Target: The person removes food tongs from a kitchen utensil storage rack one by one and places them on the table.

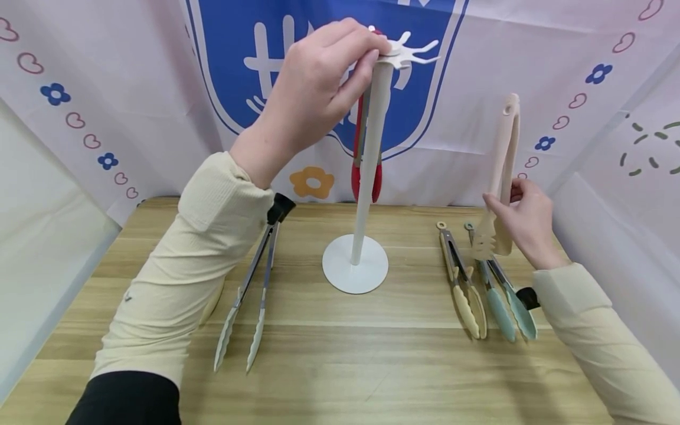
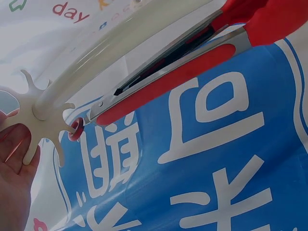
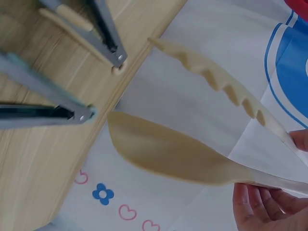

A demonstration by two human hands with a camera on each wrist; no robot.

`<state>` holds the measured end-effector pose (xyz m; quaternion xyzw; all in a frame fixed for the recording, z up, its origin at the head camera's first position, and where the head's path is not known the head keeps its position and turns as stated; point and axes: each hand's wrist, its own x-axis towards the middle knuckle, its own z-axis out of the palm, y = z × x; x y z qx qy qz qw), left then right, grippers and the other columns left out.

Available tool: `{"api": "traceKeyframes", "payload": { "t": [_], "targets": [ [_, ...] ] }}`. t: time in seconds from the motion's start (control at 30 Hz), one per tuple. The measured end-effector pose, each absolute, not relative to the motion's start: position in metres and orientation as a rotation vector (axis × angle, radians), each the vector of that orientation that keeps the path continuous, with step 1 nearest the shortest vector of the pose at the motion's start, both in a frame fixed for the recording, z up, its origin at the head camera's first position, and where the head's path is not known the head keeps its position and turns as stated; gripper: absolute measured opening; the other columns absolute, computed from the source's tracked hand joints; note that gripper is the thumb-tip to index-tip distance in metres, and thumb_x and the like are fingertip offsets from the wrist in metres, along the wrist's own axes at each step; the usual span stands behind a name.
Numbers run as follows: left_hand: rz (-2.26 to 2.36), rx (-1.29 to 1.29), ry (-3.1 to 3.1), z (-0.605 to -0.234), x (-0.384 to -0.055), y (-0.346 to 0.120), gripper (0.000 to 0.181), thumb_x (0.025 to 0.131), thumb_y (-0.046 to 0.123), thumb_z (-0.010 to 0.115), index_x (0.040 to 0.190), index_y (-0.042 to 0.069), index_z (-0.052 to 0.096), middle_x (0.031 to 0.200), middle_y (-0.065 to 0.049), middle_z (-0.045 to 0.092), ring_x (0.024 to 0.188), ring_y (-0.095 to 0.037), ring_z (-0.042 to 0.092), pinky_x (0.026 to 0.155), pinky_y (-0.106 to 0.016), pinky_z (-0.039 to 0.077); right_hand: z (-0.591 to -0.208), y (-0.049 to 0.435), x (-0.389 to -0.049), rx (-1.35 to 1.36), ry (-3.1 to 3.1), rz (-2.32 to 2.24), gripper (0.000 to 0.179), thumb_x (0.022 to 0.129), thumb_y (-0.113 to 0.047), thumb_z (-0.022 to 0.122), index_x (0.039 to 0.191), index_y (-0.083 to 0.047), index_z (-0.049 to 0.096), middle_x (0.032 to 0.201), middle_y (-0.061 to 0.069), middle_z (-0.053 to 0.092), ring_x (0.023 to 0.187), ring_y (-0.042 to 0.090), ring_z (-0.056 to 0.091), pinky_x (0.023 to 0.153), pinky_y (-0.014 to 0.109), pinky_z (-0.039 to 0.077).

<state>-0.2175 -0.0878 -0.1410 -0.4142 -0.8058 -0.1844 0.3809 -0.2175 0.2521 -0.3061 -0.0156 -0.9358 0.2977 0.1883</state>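
A white rack (image 1: 368,159) with a round base and a hooked top stands upright on the table. My left hand (image 1: 324,77) pinches its hooked top (image 2: 36,103) between thumb and fingers. Red-handled tongs (image 2: 168,74) hang by their ring from one of the hooks, partly behind the pole. At the right, my right hand (image 1: 526,218) grips beige tongs (image 1: 504,147) by the middle, lifted off the table with their ends pointing down. The right wrist view shows one broad spatula-like arm (image 3: 163,149) and one toothed arm (image 3: 216,79) of these tongs, spread apart.
Cream-tipped tongs (image 1: 451,277) and teal-tipped tongs (image 1: 499,295) lie at the right of the wooden table (image 1: 340,366). White-tipped tongs (image 1: 255,295) with a black end lie at the left, near my left sleeve. A printed cloth (image 1: 467,118) hangs behind.
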Motion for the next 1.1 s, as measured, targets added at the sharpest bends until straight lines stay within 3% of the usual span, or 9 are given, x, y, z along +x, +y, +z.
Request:
{"api": "traceKeyframes", "payload": {
  "t": [0.37,0.8,1.1],
  "targets": [
    [-0.472,-1.076,-2.028,-0.143,-0.219,-0.089,0.035,0.098,0.021,0.036,0.112,0.0,0.06,0.105,-0.013,0.061,0.096,-0.018,0.054,0.091,-0.016,0.04,-0.311,0.279,-0.212,-0.041,-2.687,0.8,0.054,0.085,-0.038,0.059,0.11,0.01,0.054,0.093,0.023,0.057,0.078,0.028,0.051,0.057,0.015,0.036],
    [-0.464,-1.057,-2.049,-0.142,-0.219,-0.088,0.032,0.097,0.018,0.04,0.113,-0.001,0.06,0.106,-0.014,0.061,0.097,-0.02,0.054,0.089,-0.02,0.042,-0.321,0.306,-0.203,-0.047,-2.75,0.763,0.055,0.087,-0.036,0.058,0.11,0.014,0.051,0.092,0.026,0.054,0.077,0.031,0.049,0.055,0.02,0.038],
    [-0.47,-1.081,-2.02,-0.143,-0.22,-0.089,0.036,0.098,0.022,0.036,0.113,0.0,0.061,0.106,-0.013,0.062,0.098,-0.018,0.055,0.092,-0.016,0.039,-0.33,0.325,-0.197,-0.056,-2.819,0.745,0.056,0.087,-0.035,0.058,0.108,0.016,0.051,0.091,0.027,0.051,0.076,0.033,0.048,0.053,0.028,0.041]
  ]
}}
